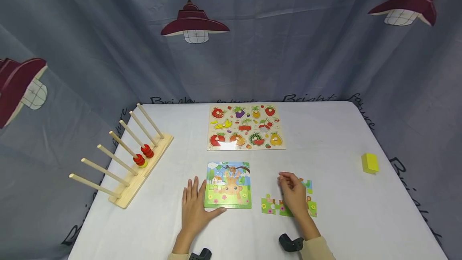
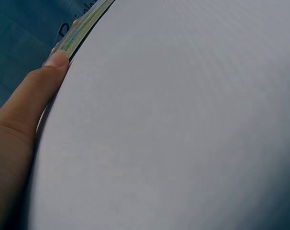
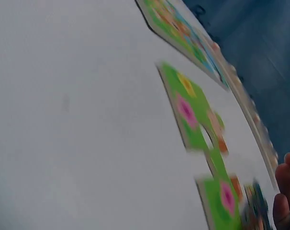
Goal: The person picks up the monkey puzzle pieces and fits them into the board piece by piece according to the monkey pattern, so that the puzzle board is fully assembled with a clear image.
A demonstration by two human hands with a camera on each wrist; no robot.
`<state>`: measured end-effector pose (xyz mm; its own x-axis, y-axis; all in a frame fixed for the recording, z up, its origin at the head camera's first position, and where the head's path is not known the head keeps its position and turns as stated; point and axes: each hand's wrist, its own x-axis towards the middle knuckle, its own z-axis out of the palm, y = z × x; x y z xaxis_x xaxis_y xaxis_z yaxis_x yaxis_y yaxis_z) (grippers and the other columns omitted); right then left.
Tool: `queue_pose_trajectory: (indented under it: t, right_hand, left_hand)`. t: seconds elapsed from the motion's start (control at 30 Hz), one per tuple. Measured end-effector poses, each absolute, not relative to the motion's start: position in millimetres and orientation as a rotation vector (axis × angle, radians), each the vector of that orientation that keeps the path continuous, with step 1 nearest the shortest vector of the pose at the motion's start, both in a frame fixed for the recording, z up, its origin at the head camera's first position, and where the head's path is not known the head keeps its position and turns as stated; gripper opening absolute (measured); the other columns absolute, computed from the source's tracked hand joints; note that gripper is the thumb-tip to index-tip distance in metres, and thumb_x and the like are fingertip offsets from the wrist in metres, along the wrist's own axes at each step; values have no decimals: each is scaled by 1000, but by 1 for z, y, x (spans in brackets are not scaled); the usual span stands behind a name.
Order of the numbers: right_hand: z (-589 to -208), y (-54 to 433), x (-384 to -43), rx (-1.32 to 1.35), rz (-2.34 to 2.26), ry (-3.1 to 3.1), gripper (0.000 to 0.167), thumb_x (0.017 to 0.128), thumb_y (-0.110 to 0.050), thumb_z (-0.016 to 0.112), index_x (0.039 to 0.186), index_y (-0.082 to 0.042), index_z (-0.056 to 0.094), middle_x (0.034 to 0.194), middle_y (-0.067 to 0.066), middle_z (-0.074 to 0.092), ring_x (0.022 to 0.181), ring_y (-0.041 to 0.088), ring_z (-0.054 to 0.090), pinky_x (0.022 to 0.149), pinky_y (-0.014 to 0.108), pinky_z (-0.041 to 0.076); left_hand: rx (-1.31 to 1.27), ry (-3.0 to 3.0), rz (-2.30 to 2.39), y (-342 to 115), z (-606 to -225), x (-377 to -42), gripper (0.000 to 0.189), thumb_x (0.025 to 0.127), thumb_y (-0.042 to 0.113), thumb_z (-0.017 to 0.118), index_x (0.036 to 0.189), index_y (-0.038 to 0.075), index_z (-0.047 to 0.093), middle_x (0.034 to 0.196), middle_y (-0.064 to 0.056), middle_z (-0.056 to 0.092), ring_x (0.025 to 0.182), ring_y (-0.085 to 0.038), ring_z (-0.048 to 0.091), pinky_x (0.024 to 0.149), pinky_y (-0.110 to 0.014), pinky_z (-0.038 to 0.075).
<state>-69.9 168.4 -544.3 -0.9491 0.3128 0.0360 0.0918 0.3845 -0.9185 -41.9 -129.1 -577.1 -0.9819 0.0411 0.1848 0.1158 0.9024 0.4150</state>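
Note:
A square picture puzzle (image 1: pixel 228 196) with a monkey on it lies in the middle of the table; a paler patch with a jigsaw outline shows at its left. My left hand (image 1: pixel 193 208) lies spread beside it, fingers along the left edge and thumb at the lower edge. The left wrist view shows that thumb (image 2: pixel 32 96) by the puzzle's side (image 2: pixel 85 28). Over loose jigsaw pieces (image 1: pixel 268 205) to the right, my right hand (image 1: pixel 293 196) bends its fingers. Whether a piece is between them is hidden. Flowered green pieces (image 3: pixel 187 110) appear in the right wrist view.
Behind the puzzle lies a wooden fruit board (image 1: pixel 246 127). On the left stands a wooden peg rack (image 1: pixel 140 175) with red rings (image 1: pixel 147 151) on tall pegs. A yellow block (image 1: pixel 369 163) sits near the table's right edge.

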Motion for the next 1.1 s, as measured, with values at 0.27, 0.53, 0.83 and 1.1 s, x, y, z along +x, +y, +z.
queue_pose_trajectory:
  t: [0.27,0.53,0.83,1.1]
  right_hand:
    - [-545,208,-65,-570,1414,-2493,20,91,-20,53,102,-7,63,87,8,64,66,-3,51,56,10,43]
    - [-544,224,-58,-607,1278,-2583,22,90,-25,55,100,-9,65,83,8,65,61,-3,48,48,16,42]
    - [-538,222,-49,-380,1177,-2861,27,89,-20,55,109,-3,62,103,15,64,67,6,47,54,17,41]
    - [-534,216,-50,-282,1042,-3022,52,78,-35,69,116,-1,59,80,2,53,71,12,42,58,21,33]
  left_hand:
    - [-107,-2919,-658,-130,-579,-42,112,54,80,58,140,11,34,150,-16,22,140,-35,12,113,-48,8]
    - [-93,-2963,-676,-129,-578,-42,113,55,80,57,142,13,31,152,-14,17,142,-32,6,114,-47,5]
    - [-97,-2954,-667,-129,-578,-42,114,54,81,57,142,13,31,151,-14,18,141,-33,7,114,-48,6]
    - [-103,-2939,-661,-130,-578,-42,113,55,81,57,141,13,32,151,-14,19,141,-33,9,113,-48,7]
